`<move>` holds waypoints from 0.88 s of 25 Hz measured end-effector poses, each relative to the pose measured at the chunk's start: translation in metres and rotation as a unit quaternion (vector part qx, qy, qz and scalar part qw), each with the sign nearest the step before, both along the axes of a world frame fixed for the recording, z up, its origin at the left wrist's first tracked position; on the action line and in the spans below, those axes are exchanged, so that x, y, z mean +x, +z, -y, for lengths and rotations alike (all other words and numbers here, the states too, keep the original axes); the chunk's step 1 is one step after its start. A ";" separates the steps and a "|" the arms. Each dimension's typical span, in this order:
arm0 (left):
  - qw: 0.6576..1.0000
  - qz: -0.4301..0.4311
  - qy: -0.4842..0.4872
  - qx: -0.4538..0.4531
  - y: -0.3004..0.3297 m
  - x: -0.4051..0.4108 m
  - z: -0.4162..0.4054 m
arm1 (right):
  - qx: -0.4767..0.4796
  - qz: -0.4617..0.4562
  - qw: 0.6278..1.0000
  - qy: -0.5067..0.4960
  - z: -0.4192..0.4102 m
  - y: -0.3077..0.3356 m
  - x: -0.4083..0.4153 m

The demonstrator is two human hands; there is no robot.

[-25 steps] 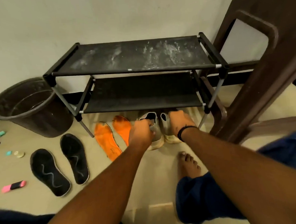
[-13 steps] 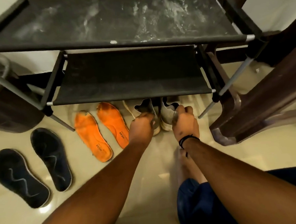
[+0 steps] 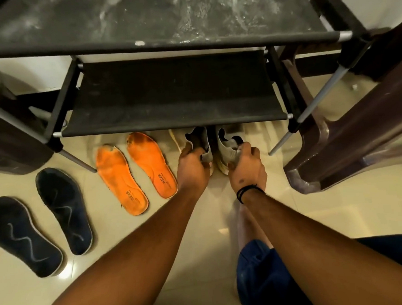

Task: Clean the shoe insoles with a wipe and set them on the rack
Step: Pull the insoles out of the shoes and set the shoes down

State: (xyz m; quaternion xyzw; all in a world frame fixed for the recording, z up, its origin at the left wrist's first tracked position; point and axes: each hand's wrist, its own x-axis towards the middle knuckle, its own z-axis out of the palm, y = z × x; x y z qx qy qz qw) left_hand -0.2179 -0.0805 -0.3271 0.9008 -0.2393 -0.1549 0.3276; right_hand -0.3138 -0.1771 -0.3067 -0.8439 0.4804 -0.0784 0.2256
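Shoes (image 3: 215,149) apparently dragged nearer, both hands (image 3: 191,170) gripping

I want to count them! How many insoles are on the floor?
4: two orange insoles below the rack's lower shelf, two dark insoles farther left. More may hide inside the shoes.

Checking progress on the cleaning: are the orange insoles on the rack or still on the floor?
On the floor. Both orange insoles lie flat on the tiles in front of the rack, beside the shoes.
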 end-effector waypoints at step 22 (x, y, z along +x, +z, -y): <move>0.995 0.026 0.037 -0.087 0.000 -0.022 -0.010 | -0.140 -0.030 0.989 0.029 -0.016 0.009 -0.005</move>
